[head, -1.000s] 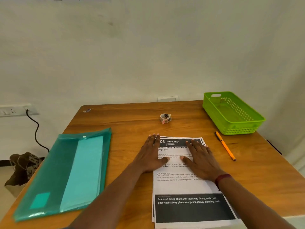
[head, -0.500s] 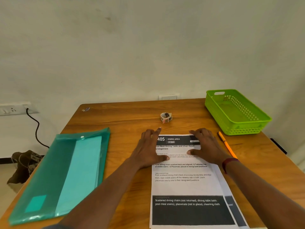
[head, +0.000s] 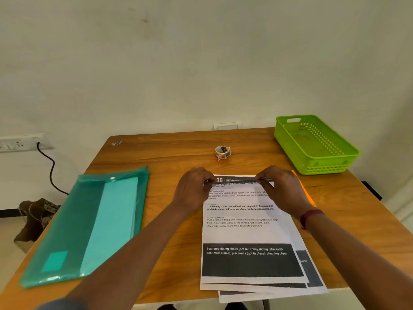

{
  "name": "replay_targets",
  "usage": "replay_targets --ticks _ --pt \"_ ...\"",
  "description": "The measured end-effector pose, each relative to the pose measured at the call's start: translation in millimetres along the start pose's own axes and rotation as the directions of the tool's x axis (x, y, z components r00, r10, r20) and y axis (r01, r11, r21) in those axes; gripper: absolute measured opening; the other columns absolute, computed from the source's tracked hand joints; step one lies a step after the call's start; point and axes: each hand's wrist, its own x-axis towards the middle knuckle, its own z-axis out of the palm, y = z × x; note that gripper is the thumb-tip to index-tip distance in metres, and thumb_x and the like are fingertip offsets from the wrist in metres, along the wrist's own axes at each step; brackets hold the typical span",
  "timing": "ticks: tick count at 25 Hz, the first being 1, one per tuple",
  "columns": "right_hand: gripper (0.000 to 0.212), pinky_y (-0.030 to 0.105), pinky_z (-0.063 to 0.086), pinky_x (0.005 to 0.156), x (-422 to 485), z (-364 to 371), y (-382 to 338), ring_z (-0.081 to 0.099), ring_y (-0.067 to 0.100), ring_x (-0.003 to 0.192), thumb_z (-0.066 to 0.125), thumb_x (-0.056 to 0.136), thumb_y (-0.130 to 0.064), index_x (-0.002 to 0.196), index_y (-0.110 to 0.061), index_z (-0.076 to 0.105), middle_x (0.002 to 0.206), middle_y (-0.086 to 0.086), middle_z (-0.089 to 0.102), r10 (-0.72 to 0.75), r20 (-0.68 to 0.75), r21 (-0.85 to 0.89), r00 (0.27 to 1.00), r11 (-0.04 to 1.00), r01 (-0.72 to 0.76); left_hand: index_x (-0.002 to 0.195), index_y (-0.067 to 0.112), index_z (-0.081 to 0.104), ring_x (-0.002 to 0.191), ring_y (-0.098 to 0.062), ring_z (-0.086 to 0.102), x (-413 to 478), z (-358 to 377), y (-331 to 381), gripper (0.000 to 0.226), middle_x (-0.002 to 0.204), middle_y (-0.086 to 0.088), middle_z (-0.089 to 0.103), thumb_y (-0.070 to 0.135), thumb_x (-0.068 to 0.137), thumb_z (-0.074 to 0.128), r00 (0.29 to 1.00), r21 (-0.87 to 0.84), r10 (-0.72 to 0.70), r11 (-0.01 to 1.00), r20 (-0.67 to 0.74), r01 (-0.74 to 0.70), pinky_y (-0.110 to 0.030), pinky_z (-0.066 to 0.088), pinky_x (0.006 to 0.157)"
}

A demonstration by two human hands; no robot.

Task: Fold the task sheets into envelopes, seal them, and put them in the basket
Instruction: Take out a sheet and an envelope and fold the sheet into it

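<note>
A small stack of printed task sheets lies on the wooden table in front of me, fanned out at its near end. My left hand pinches the far left corner of the top sheet and my right hand pinches its far right corner. That far edge is lifted off the stack, and the header of the sheet beneath shows behind it. A lime green basket stands empty at the back right. A small roll of tape sits just beyond the sheets.
A teal plastic document folder lies at the left of the table. An orange pen lies partly hidden behind my right hand. A wall runs along the table's far edge, with a socket and black cable at the left.
Both hands went from lying flat on the sheets to their far corners and pinched the top sheet's far edge, which has risen off the stack. The stack has fanned out.
</note>
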Motion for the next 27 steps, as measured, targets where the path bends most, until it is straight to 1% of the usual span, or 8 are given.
replay_targets --ticks 4,7,9,11,13,15,19,27 --pt "0.013 0.034 0.053 0.059 -25 4 -11 0.066 0.02 0.075 0.067 0.085 -0.016 0.095 -0.022 0.067 0.092 0.0 0.073 0.056 0.091 -0.126 0.994 0.991 -0.045 0.097 0.022 0.068 0.1 -0.018 0.062 -24 4 9 0.021 0.111 0.001 0.07 0.005 0.084 0.063 0.995 0.02 -0.046 0.999 0.083 0.045 -0.031 0.049 0.08" --pt "0.014 0.029 0.039 0.051 -44 10 -17 0.061 0.021 0.066 0.062 0.084 -0.017 0.097 -0.021 0.058 0.092 0.001 0.072 0.088 0.16 -0.228 0.983 0.972 -0.05 0.102 0.021 0.057 0.089 -0.02 0.061 -37 9 21 0.02 0.112 -0.002 0.069 0.008 0.087 0.056 0.986 0.073 -0.074 0.995 0.15 0.064 -0.032 0.045 0.069" --pt "0.017 0.031 0.042 0.059 -55 12 -20 0.064 0.023 0.078 0.055 0.087 -0.016 0.104 -0.021 0.054 0.099 0.002 0.07 0.115 0.216 -0.239 0.969 0.969 -0.062 0.105 0.02 0.051 0.082 -0.019 0.056 -44 14 28 0.019 0.109 -0.005 0.068 0.011 0.089 0.053 0.975 0.107 -0.081 0.992 0.208 0.059 -0.03 0.035 0.065" --pt "0.029 0.034 0.049 0.089 -64 18 -17 0.06 0.024 0.111 0.048 0.09 -0.016 0.119 -0.021 0.05 0.129 0.006 0.061 0.129 0.293 -0.23 0.947 0.971 -0.061 0.112 0.018 0.05 0.087 -0.022 0.058 -50 20 31 0.022 0.116 -0.007 0.065 0.015 0.09 0.052 0.962 0.114 -0.093 0.991 0.257 0.066 -0.031 0.038 0.072" --pt "0.047 0.033 0.026 0.116 -69 22 -14 0.034 0.02 0.141 0.04 0.095 -0.024 0.142 -0.019 0.038 0.154 0.004 0.035 0.143 0.406 -0.226 0.903 0.973 -0.053 0.127 0.017 0.049 0.115 -0.026 0.056 -55 27 29 0.035 0.136 -0.007 0.056 0.022 0.093 0.049 0.949 0.16 -0.095 0.986 0.302 0.048 -0.036 0.042 0.098" --pt "0.062 0.031 0.008 0.12 -68 22 -15 0.011 0.015 0.148 0.023 0.095 -0.044 0.153 -0.019 0.019 0.161 0.002 0.014 0.135 0.5 -0.24 0.856 0.971 -0.013 0.143 0.016 0.041 0.139 -0.024 0.037 -59 32 28 0.049 0.152 -0.007 0.041 0.031 0.097 0.043 0.936 0.218 -0.092 0.976 0.341 0.016 -0.039 0.026 0.117" --pt "0.086 0.042 -0.003 0.121 -64 30 -33 -0.011 0.016 0.148 -0.005 0.085 -0.072 0.154 -0.021 0.0 0.16 -0.002 -0.01 0.125 0.583 -0.3 0.803 0.951 0.07 0.153 0.019 0.026 0.149 -0.025 0.015 -63 34 31 0.061 0.161 -0.008 0.02 0.046 0.098 0.029 0.921 0.365 -0.066 0.927 0.385 -0.086 -0.048 0.019 0.119" --pt "0.086 0.041 -0.007 0.12 -64 46 -43 -0.021 0.013 0.145 -0.008 0.081 -0.075 0.153 -0.027 -0.009 0.158 -0.005 -0.02 0.146 0.564 -0.296 0.813 0.955 0.034 0.156 0.016 0.01 0.151 -0.02 -0.003 -69 35 27 0.063 0.164 -0.002 0.003 0.049 0.102 0.015 0.903 0.373 -0.116 0.926 0.414 -0.052 -0.048 0.001 0.122"
